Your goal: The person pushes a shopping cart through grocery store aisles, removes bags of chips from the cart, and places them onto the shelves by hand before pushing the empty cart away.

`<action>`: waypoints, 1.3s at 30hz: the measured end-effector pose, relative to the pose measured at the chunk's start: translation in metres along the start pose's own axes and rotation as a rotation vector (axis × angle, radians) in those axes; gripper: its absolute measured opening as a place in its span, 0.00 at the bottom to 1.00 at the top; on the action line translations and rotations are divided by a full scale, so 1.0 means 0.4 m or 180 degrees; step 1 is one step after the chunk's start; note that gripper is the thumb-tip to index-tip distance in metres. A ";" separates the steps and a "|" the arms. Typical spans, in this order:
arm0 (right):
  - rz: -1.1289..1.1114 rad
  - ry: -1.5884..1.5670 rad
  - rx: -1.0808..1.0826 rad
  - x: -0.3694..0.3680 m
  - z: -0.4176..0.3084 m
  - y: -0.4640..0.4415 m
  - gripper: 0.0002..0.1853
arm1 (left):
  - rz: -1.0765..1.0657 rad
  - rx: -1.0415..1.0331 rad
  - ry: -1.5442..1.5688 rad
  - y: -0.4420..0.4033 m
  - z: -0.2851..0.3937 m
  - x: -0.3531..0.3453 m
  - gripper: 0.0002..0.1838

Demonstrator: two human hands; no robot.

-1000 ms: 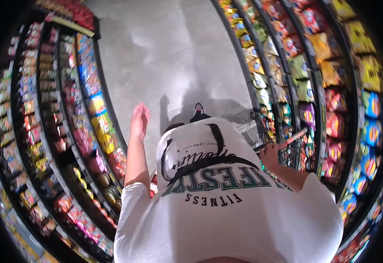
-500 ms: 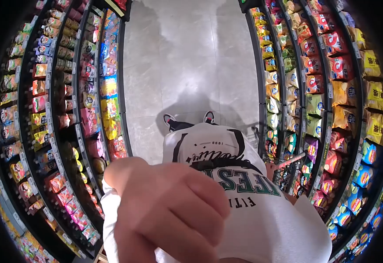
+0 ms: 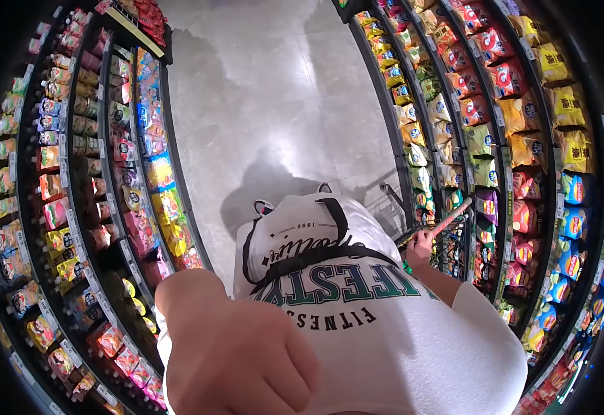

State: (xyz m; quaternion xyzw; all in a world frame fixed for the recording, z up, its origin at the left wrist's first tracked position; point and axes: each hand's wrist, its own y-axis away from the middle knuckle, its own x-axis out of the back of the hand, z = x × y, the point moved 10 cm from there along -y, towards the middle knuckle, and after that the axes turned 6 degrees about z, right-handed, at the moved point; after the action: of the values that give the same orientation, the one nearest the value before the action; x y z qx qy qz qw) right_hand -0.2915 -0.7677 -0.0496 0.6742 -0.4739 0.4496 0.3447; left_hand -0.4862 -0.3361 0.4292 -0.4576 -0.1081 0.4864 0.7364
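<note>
Close to the camera, my left hand (image 3: 246,360) is raised in front of my white shirt (image 3: 412,346), fingers curled into a fist. Its palm side is hidden, so anything inside it cannot be made out. On the right, my right hand (image 3: 421,247) is wrapped around the red bar of a shopping cart handle (image 3: 448,220). The dark wire cart (image 3: 447,256) stands beside me, partly merged with the shelves behind it. A black strap (image 3: 302,261) crosses my shirt.
Shelves of packaged snacks (image 3: 56,214) line the left side. Chip bags (image 3: 571,259) fill the shelves on the right. Between them runs a grey tiled floor (image 3: 246,104), with my shadow on it. A red display (image 3: 146,21) stands at the far left end.
My left hand has shifted down and slightly left in the view. The scene has turned a little, and my right hand on the cart handle shows more fully.
</note>
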 end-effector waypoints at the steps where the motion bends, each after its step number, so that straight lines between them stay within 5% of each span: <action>1: 0.0014 0.0003 0.0048 0.001 -0.020 -0.001 0.08 | 0.0131 0.0012 0.0035 0.009 0.015 0.005 0.14; 4: -0.0050 0.0204 0.0079 -0.020 -0.022 -0.009 0.08 | 0.0582 0.0131 0.0244 0.042 0.052 0.037 0.12; 7: -0.0297 0.0342 -0.0008 -0.031 -0.015 -0.011 0.08 | 0.0228 0.0167 -0.0404 0.106 0.091 0.025 0.04; 15: -0.0562 0.0612 -0.0352 -0.067 -0.032 -0.044 0.10 | -0.0589 0.0145 -0.0776 0.133 0.062 0.056 0.07; 19: -0.0252 0.0820 0.0551 -0.132 -0.007 -0.044 0.08 | -0.0949 0.0040 -0.0912 0.081 0.050 0.082 0.05; 21: -0.0446 0.0624 -0.0007 -0.055 -0.161 -0.064 0.07 | -0.1079 0.0090 -0.1043 0.061 0.034 0.096 0.05; 30: -0.0639 0.0364 -0.0006 -0.124 -0.305 -0.170 0.07 | -0.1510 0.0848 -0.1912 -0.072 -0.128 0.249 0.04; 34: -0.0617 0.0435 0.0766 -0.177 -0.335 -0.252 0.07 | -0.1538 0.1674 -0.2623 -0.097 -0.253 0.431 0.06; 37: -0.0383 0.0933 0.1022 -0.284 -0.274 -0.266 0.08 | -0.0873 0.2591 -0.3094 -0.008 -0.382 0.709 0.07; 38: -0.0481 0.0280 0.0074 -0.164 -0.461 -0.351 0.07 | -0.0383 0.2348 -0.3166 0.097 -0.414 0.832 0.08; 39: -0.0518 0.0231 -0.0060 -0.167 -0.486 -0.377 0.06 | 0.0093 0.2078 -0.3220 0.207 -0.442 0.955 0.09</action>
State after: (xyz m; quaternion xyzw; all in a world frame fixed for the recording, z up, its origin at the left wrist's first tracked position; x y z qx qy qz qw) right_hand -0.2126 -0.5252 -0.0479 0.6904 -0.4089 0.4397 0.4034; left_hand -0.2382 -0.1163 0.1568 0.0789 -0.2838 0.6619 0.6893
